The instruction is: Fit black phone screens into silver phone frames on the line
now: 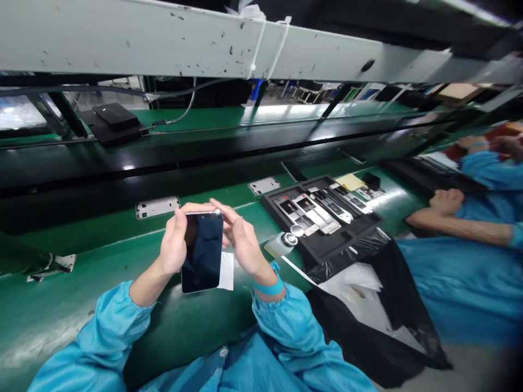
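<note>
Your left hand grasps the dark-screened phone by its left edge over the green bench; your right hand meets its far right corner, grip unclear. It seems mid-handling, not yet set down; phone parts lie in the tray at right.

From my remote feed, a light strip glows at upper right, glare whitens patches of the green worktop, and the dark phone stays fairly crisp mid-frame while a co-worker's sleeve blurs amid wide-angle stretch at the right edge.
</note>
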Demonstrator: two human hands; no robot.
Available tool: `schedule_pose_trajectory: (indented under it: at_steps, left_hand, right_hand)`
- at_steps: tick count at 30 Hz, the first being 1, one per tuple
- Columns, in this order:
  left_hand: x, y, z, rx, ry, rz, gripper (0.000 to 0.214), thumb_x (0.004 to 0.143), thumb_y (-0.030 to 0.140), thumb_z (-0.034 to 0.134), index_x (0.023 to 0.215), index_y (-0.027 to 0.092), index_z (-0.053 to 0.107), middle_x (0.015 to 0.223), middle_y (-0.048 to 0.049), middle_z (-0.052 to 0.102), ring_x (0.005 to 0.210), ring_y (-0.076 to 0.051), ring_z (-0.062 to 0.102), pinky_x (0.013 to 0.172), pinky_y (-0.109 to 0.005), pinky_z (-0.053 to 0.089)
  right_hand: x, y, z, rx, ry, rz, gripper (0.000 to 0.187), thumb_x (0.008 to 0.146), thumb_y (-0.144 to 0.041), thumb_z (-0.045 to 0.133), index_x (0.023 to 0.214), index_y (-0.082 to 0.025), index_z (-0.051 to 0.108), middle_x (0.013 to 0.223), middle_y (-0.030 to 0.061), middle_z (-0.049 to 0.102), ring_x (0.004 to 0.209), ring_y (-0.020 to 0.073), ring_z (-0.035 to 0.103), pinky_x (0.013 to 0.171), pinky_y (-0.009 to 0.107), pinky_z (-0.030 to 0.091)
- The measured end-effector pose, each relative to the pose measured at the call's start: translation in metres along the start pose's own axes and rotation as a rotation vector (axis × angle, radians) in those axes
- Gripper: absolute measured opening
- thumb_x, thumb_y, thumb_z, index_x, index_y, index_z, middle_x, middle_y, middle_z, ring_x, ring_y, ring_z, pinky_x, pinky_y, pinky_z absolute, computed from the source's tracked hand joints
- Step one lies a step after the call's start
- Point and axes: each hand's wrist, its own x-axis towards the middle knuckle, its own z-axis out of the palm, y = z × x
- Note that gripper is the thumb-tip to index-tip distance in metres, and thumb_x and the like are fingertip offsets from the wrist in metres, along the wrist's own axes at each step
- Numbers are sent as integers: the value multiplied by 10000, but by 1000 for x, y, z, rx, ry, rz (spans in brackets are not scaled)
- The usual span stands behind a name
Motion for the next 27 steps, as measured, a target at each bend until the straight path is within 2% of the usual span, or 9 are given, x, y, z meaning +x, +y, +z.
schedule_pose_trajectory:
  at_steps: [2, 4, 6, 9, 13, 17, 20, 23, 27]
  left_hand:
    - [-4, 0, 4, 95, 4, 4, 630, 1002, 774, 577, 1051, 193, 817, 915, -93, 833, 773, -259, 817, 768, -415, 695]
    - [-9, 1, 7, 191, 55, 23, 636, 1008, 768, 574, 1039, 187, 829, 986, -101, 840, 872, -265, 816, 844, -407, 676]
    - [-15, 3, 10, 259, 84, 13, 652, 1024, 768, 540, 1080, 185, 829, 1052, -107, 843, 963, -275, 805, 899, -405, 650]
    - [-23, 2, 13, 333, 99, 2, 652, 1059, 737, 497, 1128, 184, 836, 1122, -114, 841, 1072, -291, 785, 964, -404, 611]
    - [-23, -9, 14, 430, 164, 169, 589, 1071, 678, 537, 1028, 194, 868, 1036, -97, 844, 984, -246, 791, 914, -326, 598]
    - [-6, -14, 9, 341, 297, 222, 574, 1008, 713, 630, 985, 178, 835, 984, -106, 841, 905, -245, 798, 847, -339, 638]
    - [6, -2, 1, 73, 380, 156, 529, 1034, 725, 561, 1072, 232, 749, 924, -74, 843, 735, -258, 799, 673, -393, 670]
    - [13, 10, -5, -64, 406, 133, 485, 1080, 703, 469, 1102, 284, 713, 929, -42, 847, 685, -237, 798, 619, -374, 674]
    - [17, 11, -4, -104, 450, 114, 563, 1034, 780, 496, 1119, 257, 685, 901, -74, 841, 674, -236, 798, 606, -354, 676]
  right_hand:
    - [6, -8, -5, 82, -59, 129, 841, 995, -902, 403, 1116, -153, 766, 564, -43, 504, 474, 125, 480, 452, 240, 432]
    - [6, -14, -8, 129, -77, 178, 786, 930, -935, 500, 794, -180, 672, 461, -66, 444, 401, 101, 428, 407, 222, 350]
    - [2, -19, -8, 151, -87, 191, 767, 895, -947, 543, 664, -216, 546, 434, -58, 457, 375, 93, 428, 391, 219, 323]
    - [-5, -27, -8, 132, -84, 196, 749, 916, -928, 539, 641, -233, 489, 429, -61, 458, 361, 90, 418, 387, 223, 306]
    - [-1, -28, -7, 100, -71, 129, 738, 933, -894, 566, 633, -225, 488, 488, -63, 431, 444, 89, 400, 442, 234, 318]
    - [1, -10, -2, 66, -7, 114, 783, 873, -985, 510, 769, -214, 601, 695, -18, 549, 641, 133, 508, 588, 259, 480]
    - [-15, 6, 2, 67, -224, 193, 812, 903, -986, 427, 870, -208, 655, 797, 18, 650, 770, 172, 638, 718, 299, 582]
    - [-32, 16, 0, 144, -451, 272, 846, 934, -974, 368, 826, -185, 652, 743, 42, 678, 690, 173, 671, 693, 316, 597]
    - [-34, 21, -9, 118, -499, 281, 864, 933, -972, 395, 706, -173, 634, 608, 21, 611, 517, 114, 547, 539, 253, 479]
